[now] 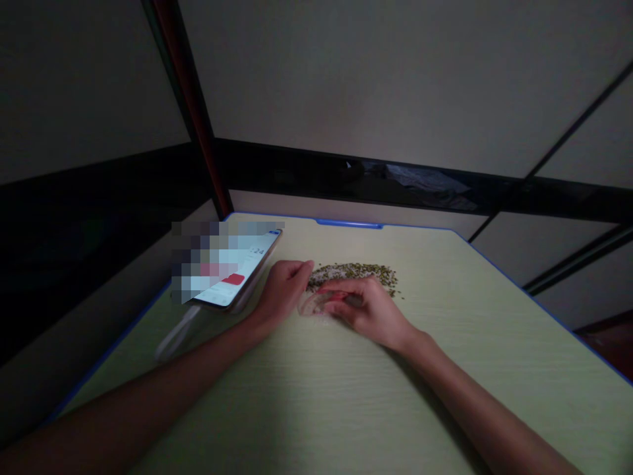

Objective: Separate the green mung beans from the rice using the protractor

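Note:
A loose pile of small green beans mixed with white grains (366, 272) lies on the table just beyond my hands. My left hand (283, 291) is curled at the pile's left edge, side-on to the camera. Its thumb shows on top, while its other fingers are mostly hidden. Between my hands is a small clear container (310, 305), blurred, with a few pale grains near it. My right hand (370, 309) is bent over the near side of the pile, thumb and fingers drawn together by the container. Red shows at its fingertips; what they pinch is too blurred to tell.
A lit phone (247, 270), partly pixelated, leans left of my left hand, with a white strap or cable (177, 333) below it. The pale table (316, 409) has a blue edge and a blue handle (349, 224) at the far side. Panelled furniture (376, 86) stands behind.

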A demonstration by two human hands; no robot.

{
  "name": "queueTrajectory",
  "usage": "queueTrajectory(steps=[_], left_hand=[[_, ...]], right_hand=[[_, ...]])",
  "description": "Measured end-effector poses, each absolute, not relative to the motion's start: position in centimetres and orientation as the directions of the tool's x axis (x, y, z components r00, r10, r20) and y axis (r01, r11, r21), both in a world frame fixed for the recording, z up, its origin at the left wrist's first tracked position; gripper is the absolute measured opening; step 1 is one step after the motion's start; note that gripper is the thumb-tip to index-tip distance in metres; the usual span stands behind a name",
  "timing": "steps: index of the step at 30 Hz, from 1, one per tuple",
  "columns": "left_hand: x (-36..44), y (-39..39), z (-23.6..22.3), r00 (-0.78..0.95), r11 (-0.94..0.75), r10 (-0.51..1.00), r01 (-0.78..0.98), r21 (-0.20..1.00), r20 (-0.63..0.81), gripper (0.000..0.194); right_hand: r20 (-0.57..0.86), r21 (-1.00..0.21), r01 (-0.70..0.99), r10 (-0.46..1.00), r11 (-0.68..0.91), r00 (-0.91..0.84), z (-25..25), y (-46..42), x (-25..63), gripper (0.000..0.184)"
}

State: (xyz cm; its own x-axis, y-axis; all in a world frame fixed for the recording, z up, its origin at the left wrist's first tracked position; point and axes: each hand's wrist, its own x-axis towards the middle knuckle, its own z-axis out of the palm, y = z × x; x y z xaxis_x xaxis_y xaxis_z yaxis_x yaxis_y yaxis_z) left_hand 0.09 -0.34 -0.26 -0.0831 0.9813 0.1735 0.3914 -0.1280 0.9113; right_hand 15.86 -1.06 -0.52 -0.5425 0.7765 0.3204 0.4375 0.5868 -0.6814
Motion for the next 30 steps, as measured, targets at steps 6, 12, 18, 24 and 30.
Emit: queueTrajectory(steps=[6,12,18,24,30], left_hand=[[0.1,-0.3,-0.3,-0.086,-0.108,0.985,0.386,0.916,0.153,0.036],[-0.1,-0.4,-0.3,-0.059,-0.124,0.986,0.386,0.914,0.158,0.038],[-0.1,-0.4,-0.4,-0.067,-0.111,0.987,0.385,0.916,0.147,0.038],[0.0,-0.4,-0.3,-0.073,-0.102,0.987,0.394,0.913,0.141,0.038],[0.2,-0.5,-0.1,-0.072,-0.111,0.986,0.393,0.913,0.151,0.038]], right_hand=[[0.337,-0.639,0.513,0.809,0.572,-0.482,-0.4,-1.5,14.9,0.031],[0.297,-0.659,0.551,0.85,0.512,-0.435,-0.5,-0.8,16.3,0.029],[0.262,-0.726,0.529,0.888,0.439,-0.378,-1.0,0.1,17.5,0.027],[0.268,-0.727,0.533,0.894,0.433,-0.36,-1.1,0.0,17.6,0.027],[0.274,-0.704,0.546,0.883,0.454,-0.38,-0.7,-0.8,16.9,0.028]])
